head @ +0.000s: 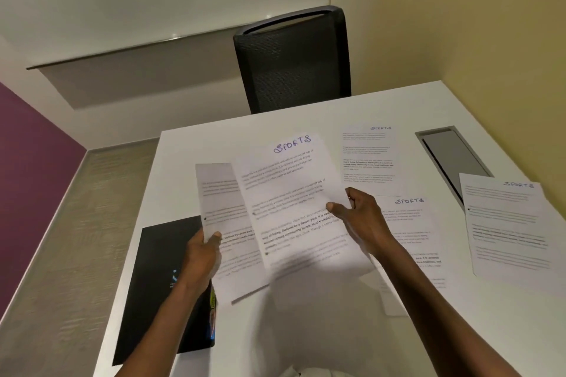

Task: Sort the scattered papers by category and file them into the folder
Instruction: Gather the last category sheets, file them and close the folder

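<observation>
A printed sheet headed "SPORTS" [294,199] in blue handwriting is held above the white table [306,330], tilted a little to the right. The right hand [361,223] pinches its right edge, with the thumb on the front of the page and the other fingers behind it. Just to the left, partly under this sheet, is a small stack of papers [220,223]. The left hand [199,254] grips the stack at its left edge, thumb pressed on top and the fingers curled under; how many sheets are in it I cannot tell.

Under the left forearm a black folder [159,278] lies closed and flat at the left edge of the table, with a bit of coloured material showing at its right side.

Three more sheets marked "SPORTS" lie flat on the table to the right: a far sheet [369,159], a near sheet [410,229] partly hidden by the right wrist, and a right sheet [508,226] near the table edge. Between the far sheet and the right sheet there is a grey cable hatch [453,156] set in the table. Behind the table stands a black mesh chair [294,61].
</observation>
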The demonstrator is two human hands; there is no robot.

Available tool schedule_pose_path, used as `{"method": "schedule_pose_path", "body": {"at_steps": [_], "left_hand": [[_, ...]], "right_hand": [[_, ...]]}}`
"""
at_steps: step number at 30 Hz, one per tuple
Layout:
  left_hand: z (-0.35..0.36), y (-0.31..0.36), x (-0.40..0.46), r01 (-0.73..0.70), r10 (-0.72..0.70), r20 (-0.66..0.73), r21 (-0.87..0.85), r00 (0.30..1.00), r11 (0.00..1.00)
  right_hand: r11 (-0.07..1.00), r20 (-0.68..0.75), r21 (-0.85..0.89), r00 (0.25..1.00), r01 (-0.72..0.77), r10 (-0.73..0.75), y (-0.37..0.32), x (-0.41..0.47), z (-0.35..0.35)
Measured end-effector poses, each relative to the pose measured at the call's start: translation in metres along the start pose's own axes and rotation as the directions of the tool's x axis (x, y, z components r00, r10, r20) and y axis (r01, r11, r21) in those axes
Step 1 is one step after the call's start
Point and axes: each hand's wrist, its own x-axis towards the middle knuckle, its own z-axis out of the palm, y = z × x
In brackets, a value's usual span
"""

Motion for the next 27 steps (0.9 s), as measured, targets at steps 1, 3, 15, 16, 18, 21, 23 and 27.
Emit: {"method": "schedule_pose_path", "body": {"at_steps": [1, 3, 15, 16, 18, 21, 23, 27], "left_hand": [[0.009, 0.003, -0.003, 0.025, -0.023, 0.043, -0.050, 0.999, 0.998], [0.027, 0.009, -0.015, 0.061, -0.039, 0.169, -0.126, 0.985, 0.990], [0.075, 0.005, -0.027, -0.061, 0.072, 0.260, -0.050, 0.963, 0.997], [0.077, 0.004, -0.025, -0.183, 0.171, 0.210, 0.038, 0.963, 0.982], [0.079, 0.005, -0.023, -0.326, 0.314, 0.090, 0.185, 0.945, 0.927], [0.078, 0.010, -0.023, -0.420, 0.419, 0.046, 0.164, 0.907, 0.893], [0.079, 0.006, -0.024, -0.455, 0.452, 0.054, 0.141, 0.891, 0.879], [0.078, -0.014, -0.024, -0.395, 0.398, 0.033, 0.221, 0.917, 0.892]], "right_hand": [[0.998, 0.018, 0.044, 0.999, -0.039, 0.038, -0.001, 0.002, -0.001], [0.993, 0.039, 0.054, 0.994, -0.105, 0.103, -0.003, 0.006, 0.001], [0.997, -0.151, 0.066, 0.987, -0.041, 0.051, 0.003, -0.012, 0.024], [1.000, -0.157, 0.024, 0.988, -0.007, 0.010, 0.001, -0.013, 0.026], [0.998, -0.158, -0.017, 0.985, 0.061, -0.063, -0.002, -0.014, 0.029], [0.994, -0.161, -0.031, 0.981, 0.106, -0.109, -0.007, -0.012, 0.036], [0.993, -0.167, -0.053, 0.979, 0.107, -0.115, -0.003, -0.011, 0.036], [0.995, -0.139, -0.091, 0.989, 0.045, -0.057, 0.024, -0.015, 0.041]]}}
